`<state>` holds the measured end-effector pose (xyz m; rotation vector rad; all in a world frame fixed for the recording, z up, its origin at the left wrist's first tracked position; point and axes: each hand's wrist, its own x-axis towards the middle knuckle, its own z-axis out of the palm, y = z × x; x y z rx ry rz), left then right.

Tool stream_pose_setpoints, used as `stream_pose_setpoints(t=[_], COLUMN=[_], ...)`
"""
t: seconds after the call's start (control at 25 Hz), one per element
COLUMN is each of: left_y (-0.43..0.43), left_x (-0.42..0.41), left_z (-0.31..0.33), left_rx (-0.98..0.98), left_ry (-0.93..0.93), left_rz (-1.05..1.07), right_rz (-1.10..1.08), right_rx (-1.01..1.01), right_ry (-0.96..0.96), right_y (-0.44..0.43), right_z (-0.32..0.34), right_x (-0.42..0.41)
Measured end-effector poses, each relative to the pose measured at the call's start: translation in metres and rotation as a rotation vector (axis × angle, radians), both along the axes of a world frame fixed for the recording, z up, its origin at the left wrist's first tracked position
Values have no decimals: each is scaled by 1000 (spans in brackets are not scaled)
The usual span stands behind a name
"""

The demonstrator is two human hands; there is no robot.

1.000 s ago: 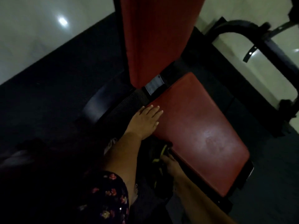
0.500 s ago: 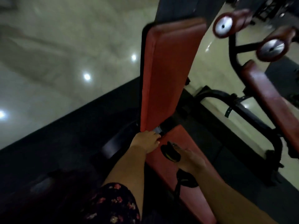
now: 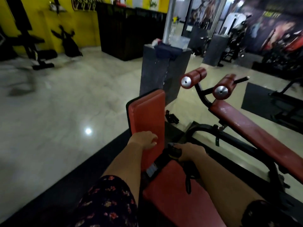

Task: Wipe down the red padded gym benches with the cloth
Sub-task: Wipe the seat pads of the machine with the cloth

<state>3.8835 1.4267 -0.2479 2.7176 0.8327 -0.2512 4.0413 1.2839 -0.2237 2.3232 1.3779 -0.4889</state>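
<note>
A red padded bench stands right in front of me: an upright backrest [image 3: 147,115] and a flat seat pad [image 3: 173,197] below it. My left hand [image 3: 144,140] rests on the lower part of the backrest with its fingers curled against the pad. My right hand [image 3: 191,152] grips a dark cloth [image 3: 174,152] at the gap between backrest and seat; a strip of the cloth hangs down over the seat. A second red bench [image 3: 255,133] slopes away on the right, with two red roller pads [image 3: 193,77] at its top end.
A black floor mat [image 3: 82,174] lies under the bench, with glossy tiled floor [image 3: 65,104] to the left. A grey pillar base [image 3: 157,71] stands just behind the backrest. Black bench frame tubes [image 3: 232,138] run on the right. Other gym machines line the far walls.
The view has lifted from the seat to the whole room. My left hand moved from the seat's near corner up onto the backrest. My right hand rose with the cloth to the backrest's base.
</note>
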Motion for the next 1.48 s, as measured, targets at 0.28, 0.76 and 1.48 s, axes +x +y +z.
stream_pose_setpoints(t=[0.28,0.76,1.48], left_y=[0,45,-3], left_x=[11,49,41], left_z=[82,121,139], left_rx=[170,209,401], left_ry=[-47,-59,40], left_rz=[-41,-161,353], right_rz=[119,39,481], right_rx=[100,285,362], right_ry=[-102,-133,-81], right_y=[8,40,70], right_z=[79,119,114], right_x=[2,17,93])
